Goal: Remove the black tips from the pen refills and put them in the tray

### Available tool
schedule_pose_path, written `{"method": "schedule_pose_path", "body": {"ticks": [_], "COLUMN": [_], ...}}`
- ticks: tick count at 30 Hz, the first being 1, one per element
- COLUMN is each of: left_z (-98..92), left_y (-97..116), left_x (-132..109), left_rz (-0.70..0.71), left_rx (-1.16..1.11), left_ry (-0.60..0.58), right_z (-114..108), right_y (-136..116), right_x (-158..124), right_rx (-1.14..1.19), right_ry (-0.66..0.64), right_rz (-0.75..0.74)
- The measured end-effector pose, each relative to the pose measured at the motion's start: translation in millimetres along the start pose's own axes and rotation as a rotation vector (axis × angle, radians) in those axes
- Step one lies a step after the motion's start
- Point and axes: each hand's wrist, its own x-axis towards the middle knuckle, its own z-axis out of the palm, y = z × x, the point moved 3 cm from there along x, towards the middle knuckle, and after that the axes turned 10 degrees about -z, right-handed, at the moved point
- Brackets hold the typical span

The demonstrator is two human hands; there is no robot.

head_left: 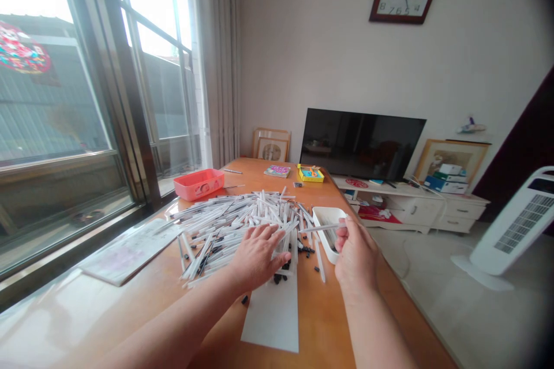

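A spread-out pile of thin white pen barrels [229, 219] covers the middle of the wooden table. My left hand [259, 253] rests over the pile's near right side, palm down, with its fingers apart and holding nothing. Between the fingertips of my right hand [352, 251] is a single pale pen barrel [322, 228], lying almost level and pointing left. That hand is beside and partly over a white oblong tray [329, 211], which has some pen barrels in it. Small black caps [280, 278] lie by my left hand, on and around a white paper sheet [272, 323].
A red plastic basket [199, 184] stands behind the pile on the left. A printed booklet [130, 253] lies near the window. At the far end are a colourful book [277, 170] and a yellow box [310, 174]. The table's right edge [402, 288] runs beside my right arm.
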Motion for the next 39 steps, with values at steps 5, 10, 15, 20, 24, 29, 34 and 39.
{"method": "schedule_pose_path", "body": {"ticks": [5, 10, 15, 20, 24, 29, 34, 39], "left_z": [23.9, 37.6, 47.5, 53.6, 54.7, 47.1, 28.9, 12.2], "left_y": [-6, -16, -25, -31, -39, -53, -79, -94], "left_x": [-3, 11, 32, 49, 58, 69, 70, 53], "left_rz": [-0.070, -0.096, -0.143, -0.187, -0.242, -0.275, -0.293, -0.313], "left_rx": [0.054, 0.074, 0.083, 0.076, 0.016, -0.128, -0.158, -0.159], "left_ry": [0.001, 0.010, -0.023, -0.025, 0.023, 0.101, 0.139, 0.147], "right_z": [0, -1, 0, -1, -1, 0, -2, -2], "right_y": [0, 1, -3, -5, -4, -3, -5, -6], "right_x": [0, 1, 0, -1, -1, 1, -1, -2], "right_rx": [-0.005, -0.025, -0.011, -0.009, 0.008, 0.000, -0.003, 0.006], "right_ry": [0.004, 0.002, 0.007, 0.009, -0.002, 0.003, 0.001, -0.005], "right_rz": [0.004, 0.011, 0.007, 0.006, 0.005, 0.006, 0.009, 0.008]}}
